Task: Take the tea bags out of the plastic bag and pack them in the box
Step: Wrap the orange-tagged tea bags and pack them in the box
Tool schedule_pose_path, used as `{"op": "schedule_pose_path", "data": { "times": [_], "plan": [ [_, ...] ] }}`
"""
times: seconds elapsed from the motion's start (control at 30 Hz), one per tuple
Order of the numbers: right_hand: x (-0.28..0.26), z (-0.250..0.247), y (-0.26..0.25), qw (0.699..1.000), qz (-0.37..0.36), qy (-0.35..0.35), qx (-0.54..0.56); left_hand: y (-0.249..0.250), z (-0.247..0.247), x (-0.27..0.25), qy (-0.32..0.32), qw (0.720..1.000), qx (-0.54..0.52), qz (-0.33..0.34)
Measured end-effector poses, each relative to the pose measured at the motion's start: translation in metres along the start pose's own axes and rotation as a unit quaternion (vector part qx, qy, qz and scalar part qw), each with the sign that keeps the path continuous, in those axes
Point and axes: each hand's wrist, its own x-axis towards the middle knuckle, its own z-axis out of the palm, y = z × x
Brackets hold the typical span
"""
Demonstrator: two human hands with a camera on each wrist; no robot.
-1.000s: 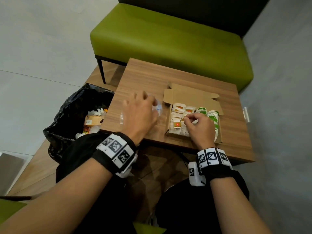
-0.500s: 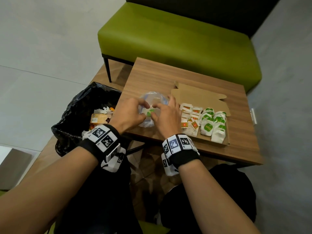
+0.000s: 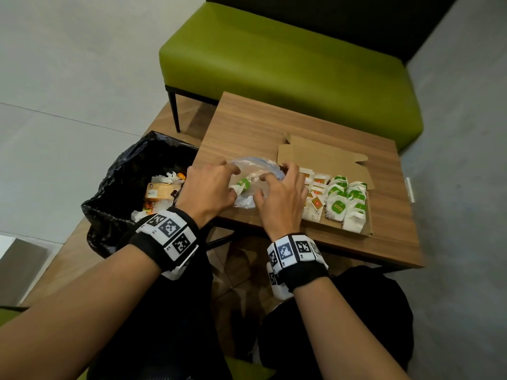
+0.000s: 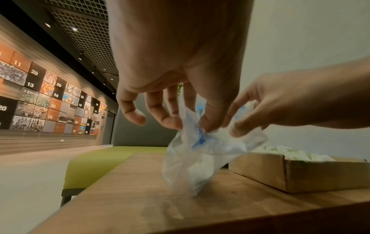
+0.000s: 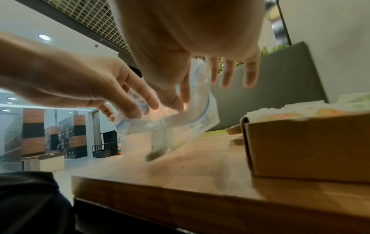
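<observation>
A clear plastic bag with a blue zip strip stands on the wooden table, left of the open cardboard box. My left hand pinches the left side of the bag's mouth. My right hand pinches the right side, thumb and forefinger on the plastic bag. One tea bag with a green label shows inside the bag. The box holds rows of tea bags, orange-labelled on the left and green-labelled on the right. Its lid lies open behind.
A bin lined with a black sack, with rubbish in it, stands by the table's left edge. A green bench sits behind the table. The table's near edge is just under my wrists.
My right hand has left the box and come left to the bag. Both hands now pinch the bag's mouth, which a second ago lay under my left hand alone.
</observation>
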Motion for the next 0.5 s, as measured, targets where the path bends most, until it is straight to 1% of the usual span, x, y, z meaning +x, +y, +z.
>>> {"op": "schedule_pose_path", "data": {
  "times": [0.1,0.13,0.2,0.27,0.3,0.33,0.43,0.5],
  "plan": [
    [-0.007,-0.003,0.002,0.991,-0.036,0.119,0.043,0.002,0.002,0.0,0.005,1.0,-0.022,0.005],
    [-0.009,-0.004,0.0,0.987,-0.047,0.146,0.053,0.004,0.003,0.0,0.002,0.999,-0.036,0.003],
    [-0.013,-0.005,-0.002,0.982,-0.05,0.167,0.065,0.008,0.004,0.0,-0.004,0.998,-0.06,-0.002],
    [-0.015,-0.006,-0.002,0.982,-0.035,0.157,0.096,0.011,0.005,-0.001,-0.005,0.998,-0.069,-0.007],
    [-0.017,-0.007,-0.002,0.983,-0.031,0.138,0.119,0.011,0.006,-0.002,-0.003,0.997,-0.073,-0.009],
    [-0.018,-0.008,-0.002,0.984,-0.032,0.103,0.14,0.01,0.006,-0.002,-0.001,0.997,-0.079,-0.01],
    [-0.015,-0.011,-0.004,0.988,-0.038,-0.054,0.137,0.008,0.007,-0.004,0.007,0.995,-0.098,0.004],
    [-0.008,-0.017,-0.008,0.982,-0.038,-0.145,0.116,0.007,0.008,-0.006,0.012,0.994,-0.111,0.012]
  ]
}}
